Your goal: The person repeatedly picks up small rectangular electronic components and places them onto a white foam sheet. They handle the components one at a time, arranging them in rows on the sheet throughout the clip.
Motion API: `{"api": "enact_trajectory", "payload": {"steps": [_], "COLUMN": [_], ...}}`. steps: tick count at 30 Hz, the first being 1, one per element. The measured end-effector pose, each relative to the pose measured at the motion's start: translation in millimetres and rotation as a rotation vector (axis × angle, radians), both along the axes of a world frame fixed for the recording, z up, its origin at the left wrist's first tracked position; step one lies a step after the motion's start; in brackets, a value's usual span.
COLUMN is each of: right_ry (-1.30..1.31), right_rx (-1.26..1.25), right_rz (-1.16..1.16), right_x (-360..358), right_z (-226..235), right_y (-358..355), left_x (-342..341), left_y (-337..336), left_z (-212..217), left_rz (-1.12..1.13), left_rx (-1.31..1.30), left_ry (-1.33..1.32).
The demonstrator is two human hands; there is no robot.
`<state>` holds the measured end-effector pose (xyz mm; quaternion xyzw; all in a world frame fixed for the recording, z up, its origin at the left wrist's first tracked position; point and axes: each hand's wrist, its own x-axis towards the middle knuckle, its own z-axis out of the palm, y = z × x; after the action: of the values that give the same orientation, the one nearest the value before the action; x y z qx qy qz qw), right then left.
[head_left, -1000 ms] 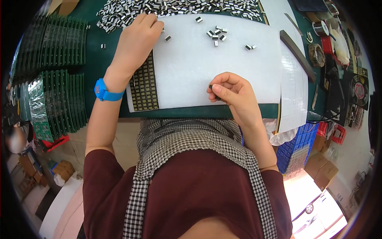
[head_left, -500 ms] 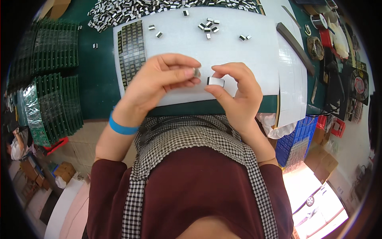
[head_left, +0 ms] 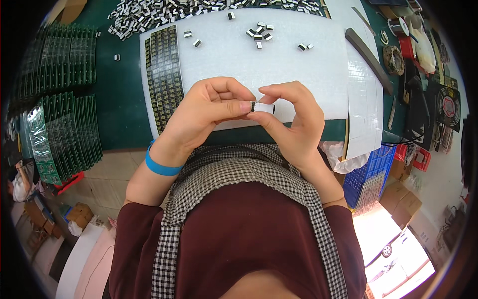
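A small white block with black ends (head_left: 264, 108) is held over the near edge of the white board (head_left: 279, 65), between the thumb and forefinger of my right hand (head_left: 296, 112). Its left end has dark slots or pins. My left hand (head_left: 214, 102), with a blue band on the wrist, is closed in a pinch right against that end. Whatever its fingertips hold is hidden by the thumb. On the left of the board lies a sheet of dark labels with gold print (head_left: 167, 65). Several similar loose blocks (head_left: 259, 37) lie on the board's far half.
A large heap of such blocks (head_left: 149, 17) spreads along the far side of the green table (head_left: 117, 99). Racks of green circuit boards (head_left: 64, 134) stand at left. A dark bar (head_left: 368, 60) lies at right, near a solder reel (head_left: 398, 27). A blue crate (head_left: 366, 174) stands below.
My hands have come together. The left, which held a tiny greyish piece, has moved down and right to the block's end. The block has turned slightly in my right fingers.
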<state>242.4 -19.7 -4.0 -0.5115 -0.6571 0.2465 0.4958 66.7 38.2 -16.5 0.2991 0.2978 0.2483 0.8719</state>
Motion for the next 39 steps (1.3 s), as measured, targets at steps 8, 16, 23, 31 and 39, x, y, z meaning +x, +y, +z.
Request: {"api": "enact_trajectory", "payload": {"steps": [8, 16, 23, 31, 39], "right_ry": [-0.033, 0.066, -0.274, 0.763, 1.119], "right_rx": [0.173, 0.072, 0.070, -0.654, -0.953], "right_rz": [-0.041, -0.002, 0.032, 0.217, 0.268], "right_x": [-6, -4, -3, 4, 2], "right_z": [-6, -7, -6, -10, -11], "right_y": [-5, -7, -8, -10, -7], "left_x": [0, -3, 1, -17, -55], "left_y": [-1, -1, -3, 28, 102], "left_z": [6, 6, 30, 20, -10], "left_rz": [0.024, -0.002, -0.080, -0.134, 0.200], "left_rx": [0.090, 0.172, 0.345, 0.529, 1.453], "left_ry": [0.020, 0.077, 0.350, 0.317, 1.227]}}
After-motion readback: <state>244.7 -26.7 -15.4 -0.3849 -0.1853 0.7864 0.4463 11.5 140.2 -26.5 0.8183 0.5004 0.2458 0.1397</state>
